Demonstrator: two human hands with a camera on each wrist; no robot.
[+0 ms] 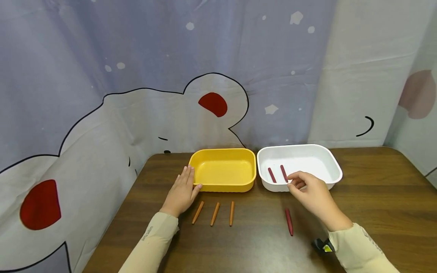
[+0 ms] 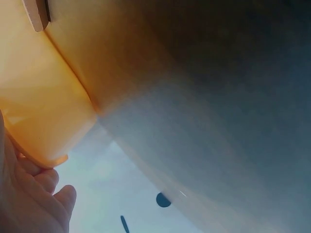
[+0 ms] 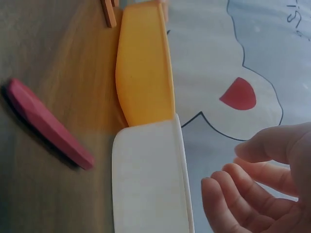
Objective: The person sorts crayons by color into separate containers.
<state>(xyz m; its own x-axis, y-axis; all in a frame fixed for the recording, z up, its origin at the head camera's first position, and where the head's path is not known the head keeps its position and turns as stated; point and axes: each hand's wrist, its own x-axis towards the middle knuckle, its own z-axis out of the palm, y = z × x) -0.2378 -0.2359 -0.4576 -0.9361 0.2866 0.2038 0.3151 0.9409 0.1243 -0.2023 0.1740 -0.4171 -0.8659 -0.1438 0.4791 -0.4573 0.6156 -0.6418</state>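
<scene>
Loose red stick lay nearer the right hand
Head: on the table, short of the white tray, its long axis ran front to back; left wrist: relaxed left hand touched yellow tray; right wrist: right hand curved loosely, grasping nothing

Two red crayons lie in the white tray.

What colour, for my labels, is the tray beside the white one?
The tray is yellow; it shows best in the head view.
</scene>
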